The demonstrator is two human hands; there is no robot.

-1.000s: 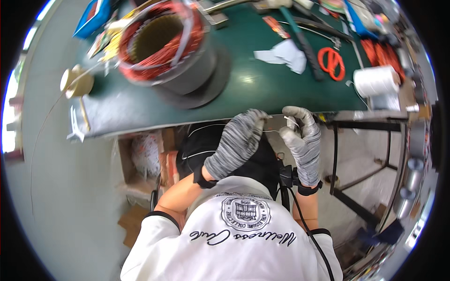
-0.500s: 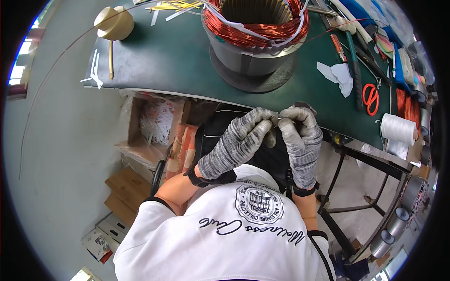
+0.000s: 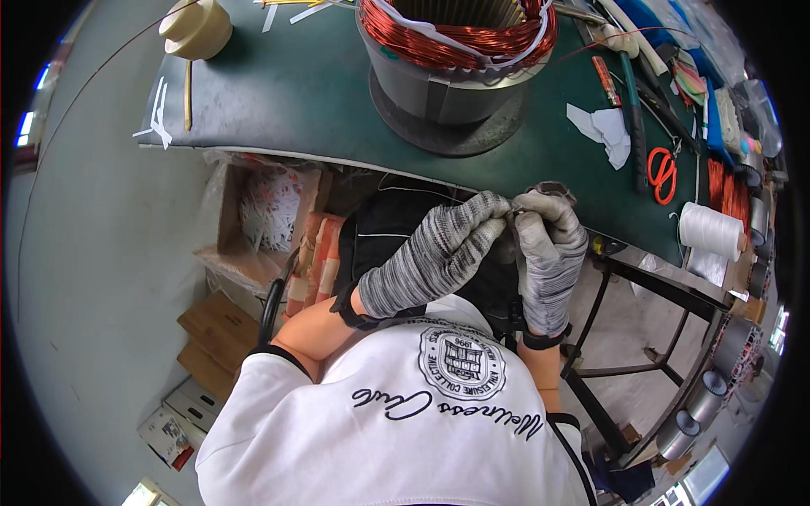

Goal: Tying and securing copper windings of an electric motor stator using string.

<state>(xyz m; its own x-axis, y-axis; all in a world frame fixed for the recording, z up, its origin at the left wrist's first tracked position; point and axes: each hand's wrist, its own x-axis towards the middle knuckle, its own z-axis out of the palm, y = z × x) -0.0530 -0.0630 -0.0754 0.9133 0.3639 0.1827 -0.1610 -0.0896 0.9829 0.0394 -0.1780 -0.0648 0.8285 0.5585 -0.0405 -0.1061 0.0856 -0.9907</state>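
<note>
the left hand (image 3: 443,240) pinches thumb to forefinger, its other fingers curled in. the right hand (image 3: 550,253) does likewise, thumb against forefinger. a small thin piece (image 3: 518,212) seems to sit between the two sets of fingertips, at the near edge of the table (image 3: 278,122); it is mostly covered, too small to make out.

a second ago the hands stood apart with a pale strand between them; now the fingertips meet, and no strand shows. that suggests close work on one spot, both hands sharing it.

both gloves are knit, marled grey and white, paler and smoother on the right fingertips. dark cloth (image 3: 392,228) lies below the left hand.

far and slightly left stands the stator (image 3: 456,97), a smooth grey cylinder ringed with glossy red-brown wire (image 3: 405,34) and white tape, on a dull black disc (image 3: 396,126). right of it lie torn white paper (image 3: 607,135), scissors (image 3: 662,177) with looped orange handles, and a fat white thread spool (image 3: 711,230). far left sits a rounded cream spool (image 3: 198,32); nearer, a carton (image 3: 226,211) holds crinkled white shreds.
</note>
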